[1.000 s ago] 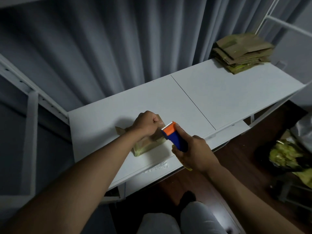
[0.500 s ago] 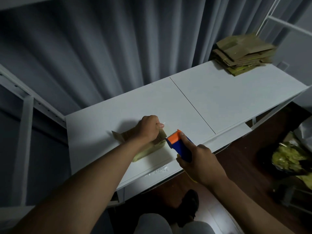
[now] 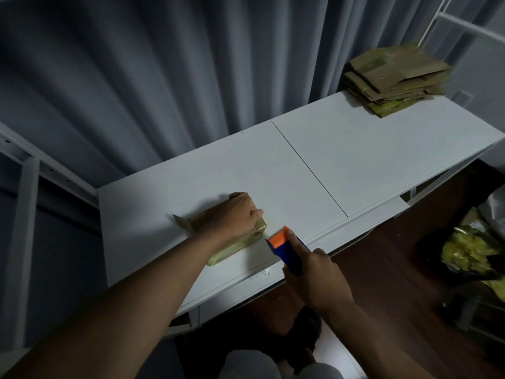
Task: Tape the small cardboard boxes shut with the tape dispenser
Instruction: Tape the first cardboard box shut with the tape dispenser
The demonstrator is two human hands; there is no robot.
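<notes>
Cardboard box [image 3: 235, 243] under left hand [image 3: 237, 218], right hand [image 3: 318, 280] gripping tape dispenser [image 3: 287, 248]

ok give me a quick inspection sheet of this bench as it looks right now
surface: white table, two panels with a seam between them
job's things: small cardboard box lying near the front left, one end flap open; blue and orange tape dispenser just right of the box, whether it touches it cannot be told
clutter: stack of flattened cardboard at the far right corner
grippers: left hand presses down on the box; right hand grips the dispenser
cables: nothing seen
surroundings: grey curtain behind the table; white metal rack at left; bag of yellow-green material on the dark floor at right
</notes>
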